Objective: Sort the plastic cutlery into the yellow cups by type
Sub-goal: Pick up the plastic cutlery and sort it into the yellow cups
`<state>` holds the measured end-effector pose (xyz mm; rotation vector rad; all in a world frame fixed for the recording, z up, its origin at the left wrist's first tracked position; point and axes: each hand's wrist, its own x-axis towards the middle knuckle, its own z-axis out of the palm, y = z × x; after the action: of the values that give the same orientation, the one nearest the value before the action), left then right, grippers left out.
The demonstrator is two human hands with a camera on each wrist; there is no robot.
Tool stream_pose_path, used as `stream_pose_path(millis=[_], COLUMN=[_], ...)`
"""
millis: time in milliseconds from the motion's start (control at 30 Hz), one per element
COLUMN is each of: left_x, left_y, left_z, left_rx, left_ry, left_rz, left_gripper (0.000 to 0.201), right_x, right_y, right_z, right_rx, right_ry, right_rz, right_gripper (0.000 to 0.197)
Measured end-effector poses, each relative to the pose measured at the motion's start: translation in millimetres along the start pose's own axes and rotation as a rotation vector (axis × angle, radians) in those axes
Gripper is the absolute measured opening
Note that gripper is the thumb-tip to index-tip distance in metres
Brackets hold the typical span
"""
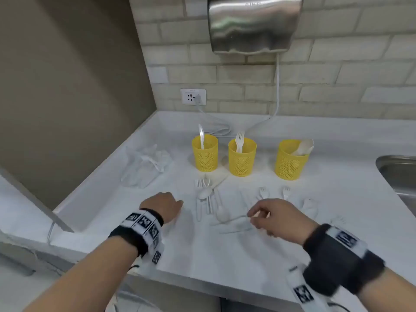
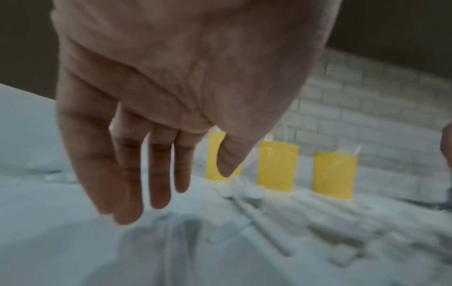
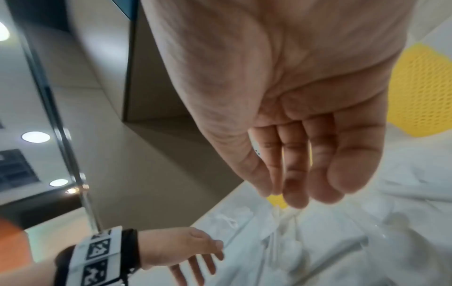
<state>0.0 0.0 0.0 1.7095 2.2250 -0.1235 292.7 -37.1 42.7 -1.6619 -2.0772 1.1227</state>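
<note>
Three yellow mesh cups stand in a row on the white counter [image 1: 202, 255]. The left cup [image 1: 204, 155] [image 2: 212, 154] holds one white utensil, the middle cup [image 1: 242, 158] [image 2: 277, 166] holds forks, and the right cup [image 1: 291, 161] [image 2: 333, 175] holds spoons. In front of them lies loose white cutlery: a small pile [image 1: 206, 194], a spoon [image 1: 221, 214], two forks [image 1: 263, 192] [image 1: 286, 191]. My left hand [image 1: 165, 206] [image 2: 146, 154] [image 3: 186, 249] hovers left of the pile, fingers straight, empty. Over the spoon and a knife [image 1: 236, 228], my right hand [image 1: 270, 215] [image 3: 305, 154] hangs with relaxed fingers, holding nothing.
A crumpled clear plastic bag [image 1: 146, 163] lies at the left of the counter. A steel sink [image 1: 398, 174] is at the right edge. A hand dryer [image 1: 254, 23], a wall socket [image 1: 193, 96] and their cable sit behind the cups.
</note>
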Motion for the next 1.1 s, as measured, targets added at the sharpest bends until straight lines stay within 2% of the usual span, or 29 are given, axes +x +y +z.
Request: stream_pose_path(millis=[67,167,300,400,500,667,867,1033,1100], left_x=[13,32,44,54,63,65,67,67,66], left_y=[1,2,25,45,60,80,84,82,83], left_z=[-3,-5,-9,-8,0,8,5,6,6], left_rx=[0.106,0.143,0.102,0.088,0.112,0.188,0.142,0.115,0.150], left_ry=[-0.084,-0.147,-0.141,-0.150,-0.097,-0.028,-0.080,-0.115,-0.124], left_rz=[-0.084,-0.067,-0.060,-0.051,-0.016,0.062,0.068,0.001,0.018], left_gripper=[0.066,0.084,0.084,0.088,0.093,0.083,0.060,0.079,0.061], right_x=[29,67,97,113,124,136,146,147,147], right_y=[1,3,2,-2,-8,-14,-12,-7,-6], right_z=[2,6,13,18,22,29,26,15,11], right_rx=[-0.109,-0.289,-0.405,-0.472,-0.529,-0.552,-0.527,-0.467,-0.432], right_ry=[0.034,-0.017,-0.045,-0.054,-0.072,-0.129,-0.191,-0.176,-0.177], right_rz=[0.083,0.192,0.306,0.334,0.310,0.283,0.325,0.303,0.293], right_gripper=[0.019,0.034,0.044,0.041,0.024,0.004,0.032,0.041,0.040])
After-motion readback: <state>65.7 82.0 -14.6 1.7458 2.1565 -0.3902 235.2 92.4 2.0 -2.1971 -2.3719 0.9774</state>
